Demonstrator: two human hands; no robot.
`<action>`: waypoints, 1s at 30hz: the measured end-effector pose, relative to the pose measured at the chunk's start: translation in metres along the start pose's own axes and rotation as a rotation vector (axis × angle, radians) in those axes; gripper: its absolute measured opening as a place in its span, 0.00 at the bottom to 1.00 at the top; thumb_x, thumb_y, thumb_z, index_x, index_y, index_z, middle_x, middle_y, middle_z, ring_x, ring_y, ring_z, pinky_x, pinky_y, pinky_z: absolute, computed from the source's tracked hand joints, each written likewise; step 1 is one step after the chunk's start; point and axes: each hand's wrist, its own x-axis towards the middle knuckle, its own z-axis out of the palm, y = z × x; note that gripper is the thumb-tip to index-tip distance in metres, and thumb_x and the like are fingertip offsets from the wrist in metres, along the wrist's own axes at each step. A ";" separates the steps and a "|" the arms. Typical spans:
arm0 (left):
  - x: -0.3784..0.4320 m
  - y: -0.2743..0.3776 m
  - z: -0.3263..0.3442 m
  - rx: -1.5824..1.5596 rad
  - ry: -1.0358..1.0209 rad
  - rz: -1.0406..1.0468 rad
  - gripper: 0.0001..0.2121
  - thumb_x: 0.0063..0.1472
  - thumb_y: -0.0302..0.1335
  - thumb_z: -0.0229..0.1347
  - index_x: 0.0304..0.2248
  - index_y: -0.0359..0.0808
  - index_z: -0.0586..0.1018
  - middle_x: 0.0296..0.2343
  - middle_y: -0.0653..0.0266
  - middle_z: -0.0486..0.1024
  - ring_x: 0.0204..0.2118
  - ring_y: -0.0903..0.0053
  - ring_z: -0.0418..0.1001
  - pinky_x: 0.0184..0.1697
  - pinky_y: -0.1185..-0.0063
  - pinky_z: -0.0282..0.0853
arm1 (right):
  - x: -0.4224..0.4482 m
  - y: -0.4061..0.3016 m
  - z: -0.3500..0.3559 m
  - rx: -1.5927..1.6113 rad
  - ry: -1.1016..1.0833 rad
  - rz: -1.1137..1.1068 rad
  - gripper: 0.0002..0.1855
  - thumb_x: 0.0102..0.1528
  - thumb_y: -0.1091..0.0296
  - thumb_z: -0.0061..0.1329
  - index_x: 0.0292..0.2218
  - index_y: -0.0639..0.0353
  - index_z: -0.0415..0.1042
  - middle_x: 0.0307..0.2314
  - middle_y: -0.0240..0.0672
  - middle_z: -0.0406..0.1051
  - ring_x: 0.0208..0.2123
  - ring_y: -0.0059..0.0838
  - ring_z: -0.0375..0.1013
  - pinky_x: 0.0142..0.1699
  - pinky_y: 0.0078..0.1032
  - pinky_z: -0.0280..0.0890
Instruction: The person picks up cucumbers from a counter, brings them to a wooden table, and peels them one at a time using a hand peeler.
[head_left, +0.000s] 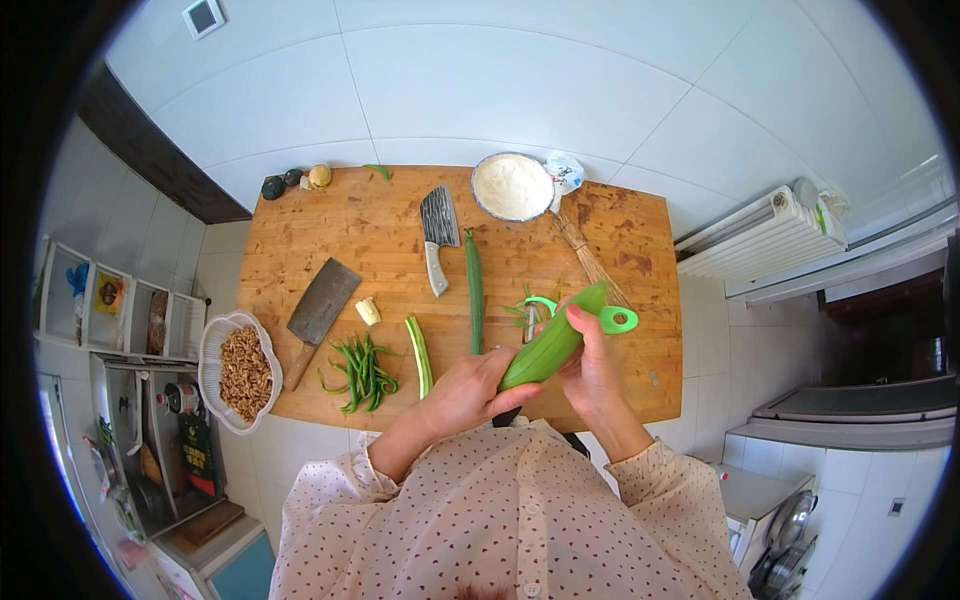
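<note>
My left hand (469, 386) grips the near end of a thick green gourd (551, 351), its thumb along the near side. My right hand (596, 371) is around the upper part, its thumb pressed on the skin. The gourd is tilted, with its far end up and to the right. Partly hidden behind it, a peeler with a bright green handle (619, 320) lies among green peel scraps (523, 310). Left of the gourd are a long slim cucumber (475, 289) and a pale, peeled-looking length of vegetable (420, 352).
The wooden table (337, 217) carries a white-handled knife (439, 236), a cleaver (324, 304), green peppers (364, 375), a corn cob piece (367, 310), a bowl of white powder (513, 187) and a straw brush (581, 244). A white basket of shelled walnuts (244, 373) stands at the left edge.
</note>
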 end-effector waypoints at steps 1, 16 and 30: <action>0.000 -0.001 -0.001 0.005 -0.007 0.006 0.17 0.54 0.39 0.52 0.33 0.32 0.67 0.22 0.54 0.69 0.24 0.57 0.69 0.26 0.69 0.64 | 0.002 0.002 -0.001 -0.001 0.006 0.013 0.15 0.48 0.57 0.49 0.35 0.53 0.64 0.25 0.29 0.67 0.28 0.22 0.68 0.36 0.22 0.63; -0.006 -0.003 0.008 -0.167 0.037 0.003 0.23 0.47 0.34 0.60 0.41 0.35 0.65 0.33 0.55 0.69 0.35 0.62 0.70 0.36 0.74 0.66 | -0.003 0.004 -0.004 0.262 -0.038 0.079 0.18 0.50 0.48 0.47 0.34 0.51 0.64 0.30 0.27 0.66 0.33 0.22 0.67 0.40 0.23 0.62; -0.009 -0.001 0.012 -0.520 0.066 -0.113 0.21 0.49 0.25 0.59 0.41 0.34 0.64 0.33 0.66 0.64 0.36 0.82 0.63 0.39 0.84 0.60 | -0.014 0.006 0.001 0.419 -0.103 0.152 0.22 0.53 0.44 0.41 0.40 0.52 0.63 0.34 0.31 0.68 0.35 0.22 0.69 0.40 0.20 0.66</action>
